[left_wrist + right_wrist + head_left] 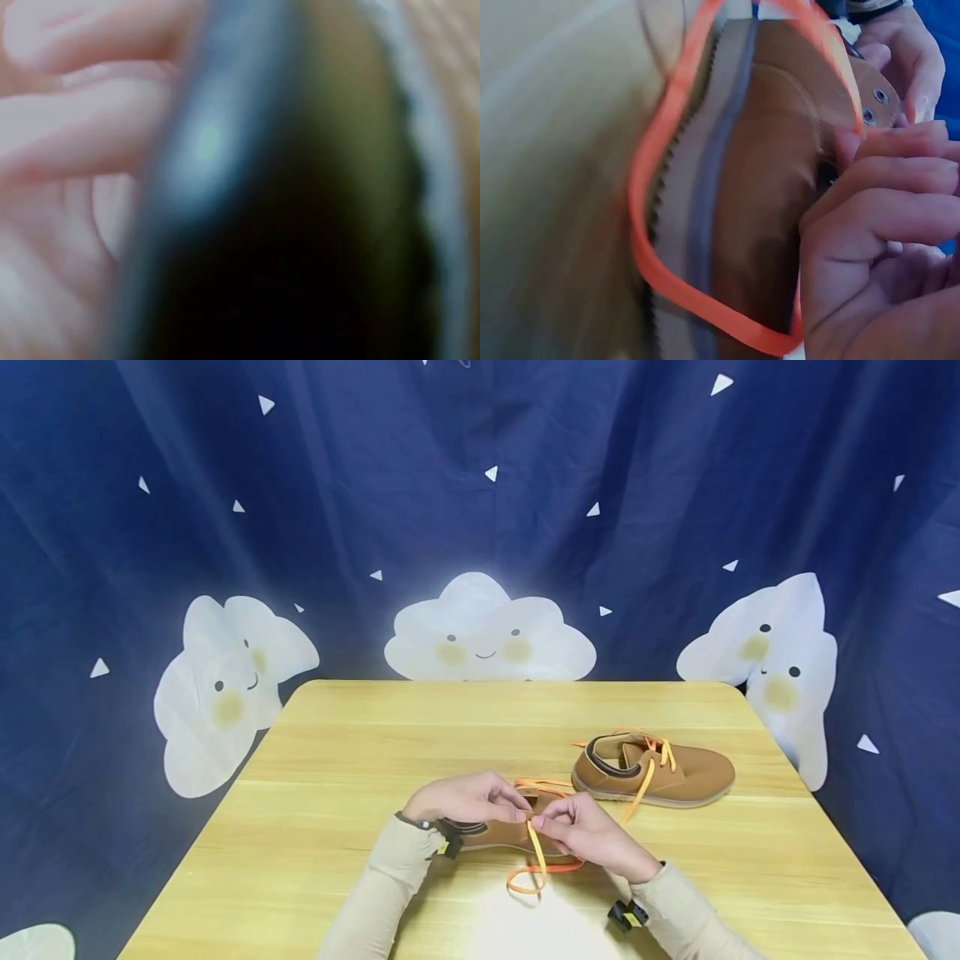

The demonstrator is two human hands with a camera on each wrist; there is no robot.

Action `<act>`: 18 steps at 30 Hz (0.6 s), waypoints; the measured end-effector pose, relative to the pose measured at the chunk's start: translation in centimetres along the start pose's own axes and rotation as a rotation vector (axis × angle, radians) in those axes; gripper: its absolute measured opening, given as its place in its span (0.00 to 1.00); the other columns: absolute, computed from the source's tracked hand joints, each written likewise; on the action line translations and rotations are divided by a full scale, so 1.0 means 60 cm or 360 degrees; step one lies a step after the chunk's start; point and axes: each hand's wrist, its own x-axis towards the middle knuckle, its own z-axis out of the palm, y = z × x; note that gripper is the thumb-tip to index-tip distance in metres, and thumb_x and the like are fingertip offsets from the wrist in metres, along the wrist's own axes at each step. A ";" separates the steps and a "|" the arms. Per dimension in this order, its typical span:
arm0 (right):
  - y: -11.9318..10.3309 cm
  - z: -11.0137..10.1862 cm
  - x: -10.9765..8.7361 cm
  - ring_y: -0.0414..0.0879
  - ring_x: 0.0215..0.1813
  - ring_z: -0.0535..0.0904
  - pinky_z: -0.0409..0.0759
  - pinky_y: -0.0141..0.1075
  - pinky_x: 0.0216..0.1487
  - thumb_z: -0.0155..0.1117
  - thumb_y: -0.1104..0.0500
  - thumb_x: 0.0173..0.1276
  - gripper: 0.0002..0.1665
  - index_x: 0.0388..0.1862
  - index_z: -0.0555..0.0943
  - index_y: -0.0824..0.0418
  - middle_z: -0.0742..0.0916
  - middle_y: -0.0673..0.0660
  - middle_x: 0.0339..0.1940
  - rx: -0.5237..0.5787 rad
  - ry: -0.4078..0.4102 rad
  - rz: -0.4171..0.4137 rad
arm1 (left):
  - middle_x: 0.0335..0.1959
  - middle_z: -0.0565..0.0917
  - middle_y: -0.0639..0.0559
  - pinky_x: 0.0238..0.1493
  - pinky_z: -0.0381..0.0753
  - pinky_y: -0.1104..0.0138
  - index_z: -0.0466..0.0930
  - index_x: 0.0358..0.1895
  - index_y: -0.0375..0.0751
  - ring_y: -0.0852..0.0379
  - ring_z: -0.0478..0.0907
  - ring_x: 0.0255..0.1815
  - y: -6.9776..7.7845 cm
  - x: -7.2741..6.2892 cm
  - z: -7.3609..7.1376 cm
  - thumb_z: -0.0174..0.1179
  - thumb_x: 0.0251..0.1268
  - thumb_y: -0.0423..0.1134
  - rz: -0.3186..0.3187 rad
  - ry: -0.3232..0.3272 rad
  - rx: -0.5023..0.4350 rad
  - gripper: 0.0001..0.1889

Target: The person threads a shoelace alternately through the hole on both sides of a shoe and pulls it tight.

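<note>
A brown shoe (491,837) lies near the table's front, toe to the right, its middle covered by both hands. My left hand (471,797) reaches over it from the left and pinches the eyelet flap between thumb and fingers. Right beside those fingertips, my right hand (592,837) pinches an orange shoelace (538,853), its fingers curled. The lace's loose length loops down onto the table. In the right wrist view, metal eyelets (881,96) show on the flap, and the lace (640,202) curves around the sole. A blurred dark collar (247,225) fills the left wrist view.
A second brown shoe (693,774), laced with orange and yellow-looking lace, stands behind and to the right, toe rightward. The wooden table (360,735) ends at a dark blue curtain (487,518) with cloud prints. Small cameras are strapped to both wrists.
</note>
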 end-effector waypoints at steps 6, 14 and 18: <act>-0.006 -0.006 0.001 0.35 0.15 0.63 0.60 0.24 0.17 0.55 0.55 0.82 0.16 0.48 0.83 0.67 0.77 0.48 0.16 -0.0038 0.0037 -0.0017 | 0.17 0.68 0.64 0.19 0.60 0.74 0.84 0.62 0.42 0.66 0.57 0.12 0.001 -0.003 -0.002 0.59 0.75 0.47 -0.0047 0.0075 -0.0001 0.20; -0.003 -0.009 0.004 0.34 0.15 0.63 0.59 0.24 0.18 0.57 0.58 0.81 0.19 0.34 0.84 0.70 0.76 0.47 0.15 -0.0102 0.0008 -0.0053 | 0.30 0.87 0.39 0.20 0.69 0.72 0.82 0.64 0.42 0.41 0.77 0.25 0.010 -0.008 -0.005 0.57 0.78 0.47 0.0051 0.0255 -0.0037 0.20; -0.005 -0.014 0.007 0.34 0.15 0.64 0.61 0.24 0.18 0.59 0.55 0.80 0.21 0.34 0.84 0.72 0.76 0.48 0.16 -0.0106 0.0017 -0.0043 | 0.53 0.90 0.42 0.42 0.86 0.66 0.80 0.68 0.43 0.46 0.89 0.46 0.017 -0.007 -0.008 0.57 0.79 0.48 0.0198 0.0356 -0.0012 0.22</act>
